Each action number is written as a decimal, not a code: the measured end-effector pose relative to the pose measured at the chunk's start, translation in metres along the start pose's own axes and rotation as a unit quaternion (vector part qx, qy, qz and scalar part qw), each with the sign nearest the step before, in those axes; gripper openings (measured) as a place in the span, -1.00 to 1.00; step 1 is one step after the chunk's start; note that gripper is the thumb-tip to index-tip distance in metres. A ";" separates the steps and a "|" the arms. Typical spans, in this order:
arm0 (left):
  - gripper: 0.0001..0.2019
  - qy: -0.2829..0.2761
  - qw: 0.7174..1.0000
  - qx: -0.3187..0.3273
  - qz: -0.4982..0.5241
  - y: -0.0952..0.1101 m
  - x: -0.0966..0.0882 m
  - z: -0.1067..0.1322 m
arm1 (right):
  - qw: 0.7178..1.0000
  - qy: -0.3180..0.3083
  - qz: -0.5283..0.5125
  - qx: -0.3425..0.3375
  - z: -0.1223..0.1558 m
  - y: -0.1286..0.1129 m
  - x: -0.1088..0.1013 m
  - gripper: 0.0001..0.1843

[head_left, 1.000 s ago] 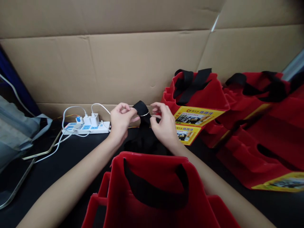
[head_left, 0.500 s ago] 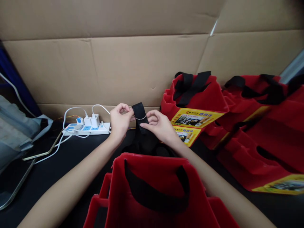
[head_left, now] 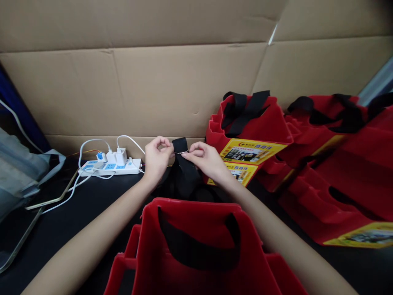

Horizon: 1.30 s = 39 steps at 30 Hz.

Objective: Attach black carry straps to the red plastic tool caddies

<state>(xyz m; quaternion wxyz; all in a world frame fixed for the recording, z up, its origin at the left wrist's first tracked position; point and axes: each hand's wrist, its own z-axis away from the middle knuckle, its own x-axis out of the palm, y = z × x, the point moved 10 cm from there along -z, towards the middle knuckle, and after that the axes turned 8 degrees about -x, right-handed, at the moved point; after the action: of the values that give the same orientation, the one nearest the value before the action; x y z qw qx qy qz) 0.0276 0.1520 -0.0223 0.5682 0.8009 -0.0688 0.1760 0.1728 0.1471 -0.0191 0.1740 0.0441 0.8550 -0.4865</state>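
Note:
My left hand and my right hand meet over the black table, both pinched on a black strap that runs through a small metal ring. The left fingers grip the strap's upper end at the ring. From the other side the right thumb and forefinger pinch the ring. Below the hands the strap widens into dark fabric that drops behind a red bag standing close to me, with a black handle across its face.
A white power strip with plugged chargers and white cables lies left of the hands. Red bags with black handles and yellow labels crowd the right side. A cardboard wall backs the table. Grey fabric lies far left.
The right hand moved in from beside the strap and now pinches at the ring. The strap's looped top has been pulled lower and tighter between the two hands.

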 end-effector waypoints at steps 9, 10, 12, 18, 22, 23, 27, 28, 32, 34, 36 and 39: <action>-0.83 -0.007 0.994 -0.084 0.066 -0.015 0.003 0.005 | 0.997 -0.043 -0.040 0.043 0.003 0.006 0.005 -0.78; -0.82 -0.011 0.993 -0.091 0.076 -0.016 0.004 0.005 | 0.997 -0.042 -0.042 0.044 0.003 0.006 0.004 -0.78; -0.83 -0.026 0.990 -0.105 0.094 -0.018 0.007 0.005 | 0.997 -0.038 -0.047 0.045 0.003 0.005 0.002 -0.80; -0.83 -0.107 0.976 -0.143 0.126 -0.013 0.023 0.007 | 0.996 -0.011 -0.073 0.052 0.004 0.002 0.002 -0.78; -0.82 -0.137 0.979 -0.122 0.085 -0.006 0.033 0.011 | 0.992 0.002 -0.123 0.027 0.005 -0.006 0.005 -0.88; -0.79 -0.141 0.982 -0.110 0.063 -0.005 0.034 0.012 | 0.990 0.000 -0.137 0.033 0.006 -0.005 0.006 -0.86; -0.75 -0.155 0.984 -0.085 0.019 -0.005 0.035 0.012 | 0.982 -0.017 -0.175 0.061 0.008 -0.001 0.011 -0.85; -0.75 -0.157 0.984 -0.085 0.022 -0.006 0.035 0.012 | 0.981 -0.019 -0.183 0.061 0.008 -0.001 0.012 -0.86; -0.77 -0.166 0.981 -0.091 0.036 -0.009 0.034 0.011 | 0.978 -0.016 -0.194 0.075 0.007 -0.001 0.013 -0.85; -0.76 -0.169 0.980 -0.096 0.044 -0.010 0.035 0.010 | 0.976 -0.016 -0.194 0.092 0.008 0.000 0.014 -0.78; -0.76 -0.172 0.978 -0.101 0.054 -0.011 0.035 0.009 | 0.976 -0.011 -0.192 0.105 0.009 0.001 0.014 -0.72; -0.75 -0.190 0.973 -0.119 0.063 -0.014 0.036 0.008 | 0.977 -0.012 -0.191 0.096 0.009 -0.001 0.013 -0.62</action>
<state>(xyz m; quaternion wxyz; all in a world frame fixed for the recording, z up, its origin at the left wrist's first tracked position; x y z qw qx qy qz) 0.0672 0.1529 -0.0238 0.6234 0.7406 -0.2461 0.0470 0.1620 0.1379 -0.0264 0.0825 -0.1095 0.7949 -0.5910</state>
